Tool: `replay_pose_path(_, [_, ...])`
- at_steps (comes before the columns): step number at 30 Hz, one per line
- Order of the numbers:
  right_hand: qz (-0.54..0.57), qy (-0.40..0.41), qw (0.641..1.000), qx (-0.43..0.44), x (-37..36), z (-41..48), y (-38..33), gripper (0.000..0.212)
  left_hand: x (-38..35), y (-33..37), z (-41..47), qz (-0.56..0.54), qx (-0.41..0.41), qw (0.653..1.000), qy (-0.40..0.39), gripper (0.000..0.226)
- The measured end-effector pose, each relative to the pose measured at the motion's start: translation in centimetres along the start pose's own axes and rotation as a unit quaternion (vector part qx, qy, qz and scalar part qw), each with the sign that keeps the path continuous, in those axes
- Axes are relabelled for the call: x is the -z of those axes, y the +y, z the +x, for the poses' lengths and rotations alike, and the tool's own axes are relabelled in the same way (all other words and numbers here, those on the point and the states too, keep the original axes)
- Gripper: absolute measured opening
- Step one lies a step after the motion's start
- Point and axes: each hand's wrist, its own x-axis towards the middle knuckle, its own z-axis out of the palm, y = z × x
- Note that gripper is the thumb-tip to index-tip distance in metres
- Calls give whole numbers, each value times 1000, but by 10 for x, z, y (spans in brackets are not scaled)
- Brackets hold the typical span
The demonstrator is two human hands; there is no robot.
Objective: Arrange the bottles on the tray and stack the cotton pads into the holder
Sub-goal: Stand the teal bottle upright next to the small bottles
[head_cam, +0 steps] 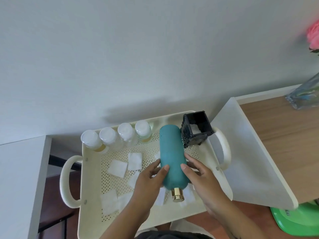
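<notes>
Both hands meet over the near half of a cream perforated plastic tray with looped handles (91, 171). The left hand (151, 178) and the right hand (200, 173) each grip a tall matte teal cylindrical bottle (171, 152) from opposite sides, thumbs laid across its upper face and fingers wrapped underneath. The bottle lies lengthwise, its shiny gold cap (177, 194) pointing back toward the person and its flat base toward the wall. Whether it is touching the tray floor or is held just above it cannot be told.

Square white cotton pads (118, 168) lie scattered on the tray floor, some partly hidden under the hands. Along the tray's far left edge four small clear bottles with white caps (107, 135) stand upright in a row, touching or nearly so. In the far right corner stands a black square open-topped holder (196, 128), tilted slightly, with something white inside, just beside the bottle's base. On the wooden counter (276, 135) to the right stands a clear glass vase (303, 95) with a pink flower (313, 35).
</notes>
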Motion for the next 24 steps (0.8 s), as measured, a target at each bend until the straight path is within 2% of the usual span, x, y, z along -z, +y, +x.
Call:
replay_pose_path(2, [-3,-8,1000,7,-1,1,-10,35,7,14,-1,11,-16,1000,-17,53])
replay_pose_path(6, [2,-27,999,20,-7,4,-24,36,22,43,-3,40,-50,997,-43,21])
replay_pose_path(10, [44,-48,997,34,-10,5,-44,48,28,65,-2,61,-78,993,-58,22])
replay_pose_path(13, [70,-52,995,41,-10,9,-57,54,30,77,5,73,-96,991,-49,33])
replay_pose_path(18, [63,-43,994,72,-13,19,-76,36,26,95,18,90,-125,988,-15,40])
replay_pose_path(24, [24,-23,994,108,-21,27,-92,39,22,116,31,135,-162,977,30,25])
